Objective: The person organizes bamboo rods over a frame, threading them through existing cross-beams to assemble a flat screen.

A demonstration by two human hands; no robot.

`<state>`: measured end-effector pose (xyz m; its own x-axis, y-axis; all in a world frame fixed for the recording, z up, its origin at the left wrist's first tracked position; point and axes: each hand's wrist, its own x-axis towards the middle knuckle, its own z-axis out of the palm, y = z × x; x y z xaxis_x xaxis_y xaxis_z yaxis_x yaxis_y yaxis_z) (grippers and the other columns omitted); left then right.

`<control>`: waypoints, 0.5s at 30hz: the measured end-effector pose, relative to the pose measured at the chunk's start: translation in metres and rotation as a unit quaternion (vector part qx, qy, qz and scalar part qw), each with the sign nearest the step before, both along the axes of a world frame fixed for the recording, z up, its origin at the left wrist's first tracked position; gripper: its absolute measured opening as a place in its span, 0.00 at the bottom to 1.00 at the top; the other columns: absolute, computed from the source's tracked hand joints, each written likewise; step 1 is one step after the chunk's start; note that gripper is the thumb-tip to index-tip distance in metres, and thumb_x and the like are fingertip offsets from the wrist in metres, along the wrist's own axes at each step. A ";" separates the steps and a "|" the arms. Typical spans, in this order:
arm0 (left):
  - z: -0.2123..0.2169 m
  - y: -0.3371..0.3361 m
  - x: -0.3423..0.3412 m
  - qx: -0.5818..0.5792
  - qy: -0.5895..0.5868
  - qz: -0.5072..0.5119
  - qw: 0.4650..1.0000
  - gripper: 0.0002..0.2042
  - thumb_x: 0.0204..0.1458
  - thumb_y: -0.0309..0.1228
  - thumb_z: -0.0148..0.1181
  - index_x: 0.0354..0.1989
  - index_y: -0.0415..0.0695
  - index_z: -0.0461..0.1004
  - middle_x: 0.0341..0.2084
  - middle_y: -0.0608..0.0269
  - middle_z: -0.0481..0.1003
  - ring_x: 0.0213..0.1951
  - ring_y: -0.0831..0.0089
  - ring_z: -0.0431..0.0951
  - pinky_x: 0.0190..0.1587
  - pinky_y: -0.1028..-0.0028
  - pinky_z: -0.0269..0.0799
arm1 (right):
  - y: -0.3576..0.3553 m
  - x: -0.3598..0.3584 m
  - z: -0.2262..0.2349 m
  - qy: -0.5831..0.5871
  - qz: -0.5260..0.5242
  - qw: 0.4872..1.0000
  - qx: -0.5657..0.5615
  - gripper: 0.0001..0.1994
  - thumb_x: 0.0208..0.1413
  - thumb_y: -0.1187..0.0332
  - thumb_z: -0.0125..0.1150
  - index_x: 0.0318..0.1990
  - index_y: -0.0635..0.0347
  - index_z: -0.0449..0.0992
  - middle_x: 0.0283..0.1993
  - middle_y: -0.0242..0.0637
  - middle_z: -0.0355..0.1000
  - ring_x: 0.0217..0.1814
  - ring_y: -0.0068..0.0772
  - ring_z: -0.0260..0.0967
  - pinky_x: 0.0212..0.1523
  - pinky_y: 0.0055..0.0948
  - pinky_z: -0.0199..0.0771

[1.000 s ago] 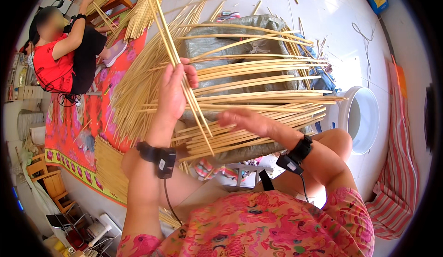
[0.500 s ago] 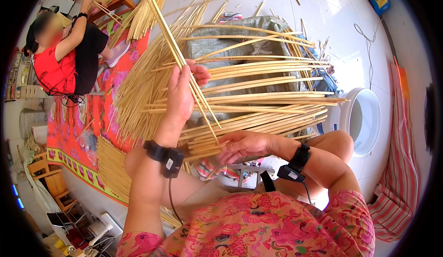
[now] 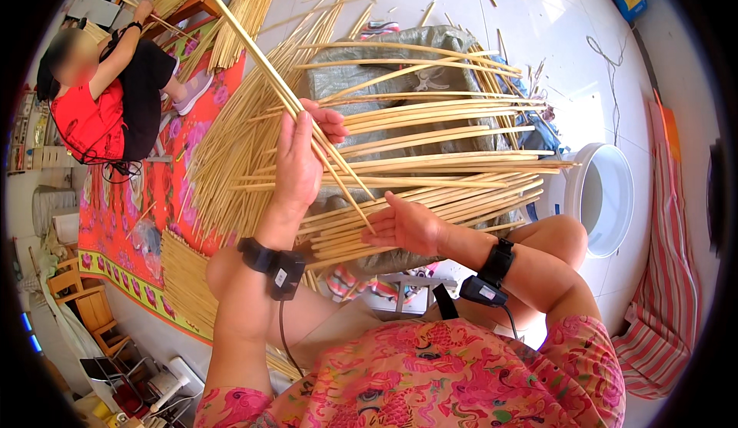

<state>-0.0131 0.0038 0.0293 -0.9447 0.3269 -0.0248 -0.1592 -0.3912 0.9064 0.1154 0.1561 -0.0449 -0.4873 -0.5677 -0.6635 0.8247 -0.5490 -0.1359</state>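
Left hand (image 3: 301, 159), one: forearm raised, fingers curled, thumb pinching pale sticks (image 3: 250, 46), two lower ends visible, slanting over the grey-green sack (image 3: 327, 83). Right hand (image 3: 415, 226), one: palm inward, loosely open, beside those ends; contact unclear. White bucket (image 3: 574, 189): one.

From here I see sticks (image 3: 477, 195) lying across the sheet (image 3: 342, 82). Left of the sheet spreads a stick pile (image 3: 231, 159); farther left, a floor mat (image 3: 108, 228) and a seated co-worker (image 3: 88, 124). Right of the sheet stands a bucket (image 3: 575, 186), then a cloth (image 3: 653, 320).
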 end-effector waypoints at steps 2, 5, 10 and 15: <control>-0.002 -0.001 0.000 -0.005 -0.001 -0.006 1.000 0.09 0.63 0.32 0.33 0.44 0.43 0.60 0.34 0.57 0.72 0.33 0.72 0.74 0.39 0.74 0.70 | 0.000 -0.002 0.000 0.006 -0.061 0.998 0.007 0.29 0.64 0.52 0.32 0.51 0.80 0.58 0.52 0.60 0.62 0.57 0.55 0.60 0.62 0.41 0.59; -0.003 0.005 0.009 0.008 -0.011 -0.036 0.999 0.09 0.63 0.32 0.35 0.44 0.44 0.62 0.34 0.60 0.72 0.33 0.75 0.73 0.39 0.74 0.70 | 0.007 -0.017 0.004 0.057 -0.135 0.989 -0.020 0.29 0.64 0.53 0.33 0.50 0.81 0.57 0.53 0.59 0.60 0.58 0.55 0.59 0.62 0.42 0.58; -0.014 0.011 0.018 -0.003 -0.027 -0.069 0.997 0.09 0.63 0.30 0.34 0.47 0.44 0.60 0.36 0.57 0.71 0.39 0.69 0.73 0.45 0.67 0.70 | 0.014 -0.029 0.019 0.114 -0.173 0.977 -0.051 0.27 0.64 0.55 0.33 0.51 0.80 0.56 0.55 0.58 0.58 0.60 0.55 0.56 0.65 0.41 0.53; -0.026 0.020 0.030 -0.034 -0.044 -0.102 0.993 0.10 0.63 0.30 0.33 0.49 0.44 0.58 0.40 0.53 0.71 0.44 0.65 0.73 0.50 0.65 0.69 | 0.015 -0.030 0.025 0.143 -0.142 0.978 -0.050 0.26 0.64 0.57 0.29 0.57 0.75 0.55 0.59 0.52 0.59 0.63 0.47 0.54 0.66 0.39 0.51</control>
<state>0.0168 0.0236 0.0029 -0.8520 0.5062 -0.1338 -0.3093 -0.2804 0.9087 0.0852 0.1714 -0.0198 -0.7918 -0.4378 -0.4259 0.5737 -0.7725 -0.2724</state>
